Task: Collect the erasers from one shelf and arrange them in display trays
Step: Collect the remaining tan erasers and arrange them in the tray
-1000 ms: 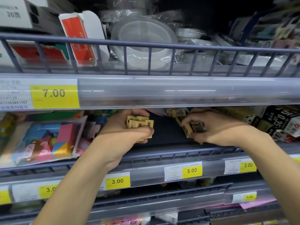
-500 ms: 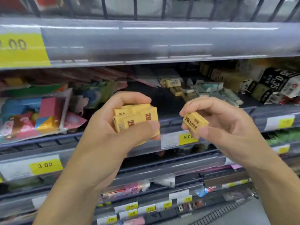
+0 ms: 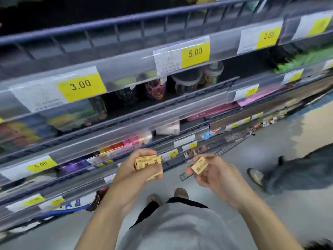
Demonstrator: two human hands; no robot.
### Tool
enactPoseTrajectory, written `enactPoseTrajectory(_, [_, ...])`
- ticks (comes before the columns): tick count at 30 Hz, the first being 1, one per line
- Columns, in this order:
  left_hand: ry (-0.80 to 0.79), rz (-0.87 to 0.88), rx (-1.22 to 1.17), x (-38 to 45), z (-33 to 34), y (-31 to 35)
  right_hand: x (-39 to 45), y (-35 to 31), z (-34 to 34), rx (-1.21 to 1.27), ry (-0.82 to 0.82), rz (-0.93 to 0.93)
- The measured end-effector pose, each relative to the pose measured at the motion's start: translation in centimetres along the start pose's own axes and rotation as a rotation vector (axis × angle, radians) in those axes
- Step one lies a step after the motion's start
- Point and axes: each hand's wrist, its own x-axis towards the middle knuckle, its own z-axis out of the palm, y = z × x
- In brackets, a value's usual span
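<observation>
I am reading "3.00" on the yellow price tag (image 3: 81,85) sitting on the upper shelf rail at left, "5.00" on the next tag (image 3: 195,52) along that rail, and "2.00" on the tag (image 3: 269,35) farther right. A lower rail is showing a blurred "5.00" tag (image 3: 41,164). The stack of yellow erasers (image 3: 148,166) is showing "2B"-like print; the single eraser (image 3: 199,166) is carrying print too blurred to read.
</observation>
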Motion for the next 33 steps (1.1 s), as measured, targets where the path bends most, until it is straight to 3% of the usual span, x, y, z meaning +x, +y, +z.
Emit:
enactPoseTrajectory(4, [0.076, -0.129, -0.077, -0.4, -1.1, -5.5, -0.1, 4.1, -2.1, -0.072, 0.123, 0.074])
enactPoseTrajectory(10, [0.249, -0.196, -0.173, -3.2, -1.8, -10.8, 0.2, 8.3, -5.4, -0.320, 0.066, 0.109])
enactPoseTrajectory(13, [0.336, -0.189, -0.227, -5.5, -1.5, -12.9, 0.5, 9.9, -7.3, -0.569, -0.031, 0.100])
enactPoseTrajectory(19, [0.540, -0.165, -0.403, -12.4, 0.2, -17.5, 1.5, 13.0, -8.6, -0.774, -0.241, 0.142])
enactPoseTrajectory(24, [0.728, -0.138, -0.476, -18.9, 0.2, -21.2, 0.6, 14.1, -3.8, -0.941, -0.483, 0.121])
enactPoseTrajectory(33, [1.030, -0.029, -0.757, -30.4, -4.7, -28.2, -5.0, 18.5, 12.7, -1.000, -0.906, 0.040])
